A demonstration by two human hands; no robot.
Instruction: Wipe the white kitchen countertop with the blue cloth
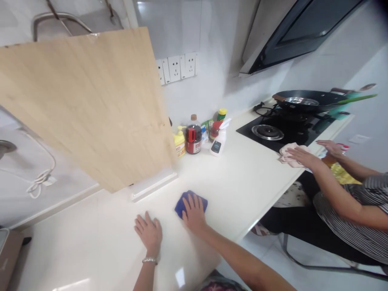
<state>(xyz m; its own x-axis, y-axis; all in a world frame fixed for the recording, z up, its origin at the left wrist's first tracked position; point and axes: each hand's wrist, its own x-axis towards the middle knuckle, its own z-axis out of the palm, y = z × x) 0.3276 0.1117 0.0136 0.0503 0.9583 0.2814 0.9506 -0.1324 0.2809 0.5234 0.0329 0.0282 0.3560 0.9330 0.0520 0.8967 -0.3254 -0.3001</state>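
Note:
My right hand (194,211) lies over a folded blue cleaning cloth (180,205) and presses it onto the white countertop (233,184). The fingers cover the middle of the cloth, so its edges stick out around them. To the left, my left hand (149,233) rests on the counter with its fingers spread and nothing in them. It wears a bracelet (149,260) at the wrist. In front of both hands, a large wooden board (91,109) stands tilted, its lower end by a white ledge (156,186).
Against the wall stand a yellow pump bottle (180,143), a dark sauce bottle (193,137) and a white spray bottle (218,141). A seated co-worker's hand (298,155) lies on a pale cloth (291,161) beside the black hob (298,131). A wok (315,99) sits there.

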